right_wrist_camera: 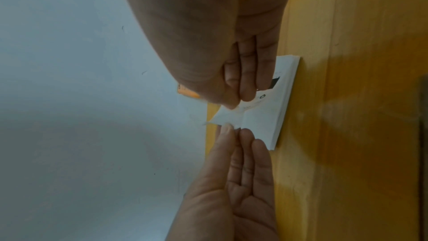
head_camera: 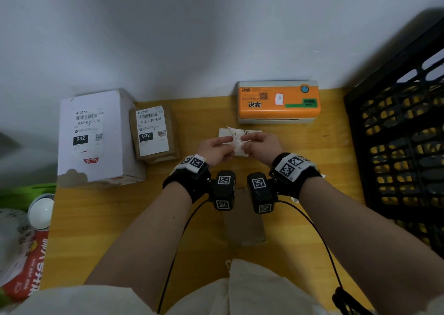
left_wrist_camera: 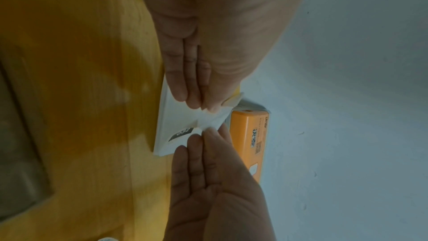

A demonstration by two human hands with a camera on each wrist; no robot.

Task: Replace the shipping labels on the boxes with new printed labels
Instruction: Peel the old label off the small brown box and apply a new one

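Note:
Both hands meet over a white printed label (head_camera: 236, 144) in front of the orange label printer (head_camera: 278, 102). My left hand (head_camera: 228, 147) pinches the paper's left part and my right hand (head_camera: 245, 144) pinches a lifted, curled flap of it. In the left wrist view, the left hand (left_wrist_camera: 201, 105) and right hand (left_wrist_camera: 208, 131) nip a creased corner of the label (left_wrist_camera: 176, 116), which shows a black printed block. The right wrist view shows the right hand (right_wrist_camera: 236, 103) and left hand (right_wrist_camera: 234, 129) on the label (right_wrist_camera: 261, 116), whose thick edge lies on the table.
A white box (head_camera: 96, 136) and a smaller brown box (head_camera: 153, 132), each bearing a label marked 032, stand at the back left. A black slatted crate (head_camera: 403, 146) fills the right side. A flat cardboard piece (head_camera: 242, 221) lies under my wrists on the yellow table (head_camera: 120, 218).

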